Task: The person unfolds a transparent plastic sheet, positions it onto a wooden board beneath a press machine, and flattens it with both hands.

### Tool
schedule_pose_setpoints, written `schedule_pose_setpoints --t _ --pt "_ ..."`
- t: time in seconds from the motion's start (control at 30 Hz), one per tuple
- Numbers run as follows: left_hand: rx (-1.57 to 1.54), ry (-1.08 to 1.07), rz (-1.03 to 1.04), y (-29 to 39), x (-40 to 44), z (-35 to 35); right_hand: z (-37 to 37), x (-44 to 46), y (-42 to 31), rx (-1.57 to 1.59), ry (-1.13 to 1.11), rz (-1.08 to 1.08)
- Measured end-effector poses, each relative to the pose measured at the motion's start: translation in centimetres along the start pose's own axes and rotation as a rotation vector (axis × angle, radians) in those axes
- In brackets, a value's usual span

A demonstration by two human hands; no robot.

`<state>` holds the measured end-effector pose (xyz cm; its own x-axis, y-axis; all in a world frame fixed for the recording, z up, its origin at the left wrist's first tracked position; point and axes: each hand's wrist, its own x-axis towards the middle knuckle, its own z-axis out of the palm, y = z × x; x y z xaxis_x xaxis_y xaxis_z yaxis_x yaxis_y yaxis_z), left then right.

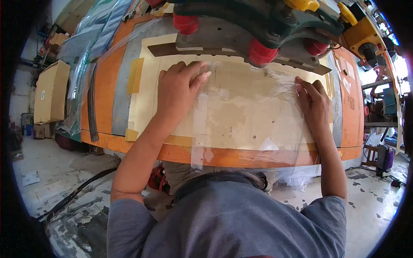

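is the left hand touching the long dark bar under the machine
Apart: the head view shows a strip of pale sheet between the left hand and dark bar.

at the far left stands a tan cardboard box with a small white label (52, 92), upright, with small brown cardboard cartons (42, 130) below it. a long black cable (84, 185) runs across the worn, pale floor with dark patches (363, 195). a flat white rectangular piece (31, 178) lies there too. on the right, a purple and black object (386, 159), its kind unclear, sits beside a brown wooden frame (370, 155).
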<state>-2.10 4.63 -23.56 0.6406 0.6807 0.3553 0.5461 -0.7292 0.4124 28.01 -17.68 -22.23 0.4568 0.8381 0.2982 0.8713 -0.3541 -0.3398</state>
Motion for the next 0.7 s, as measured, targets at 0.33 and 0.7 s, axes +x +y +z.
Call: schedule_pose_setpoints --t 0.33,0.7 --pt "0.046 -0.232 -0.038 -0.8 0.4 -2.6 -0.3 0.1 -0.4 0.040 -0.018 0.034" --pt "0.199 -0.240 0.072 -1.0 -0.7 -2.3 0.0 -0.6 0.8 0.024 0.022 -0.032"
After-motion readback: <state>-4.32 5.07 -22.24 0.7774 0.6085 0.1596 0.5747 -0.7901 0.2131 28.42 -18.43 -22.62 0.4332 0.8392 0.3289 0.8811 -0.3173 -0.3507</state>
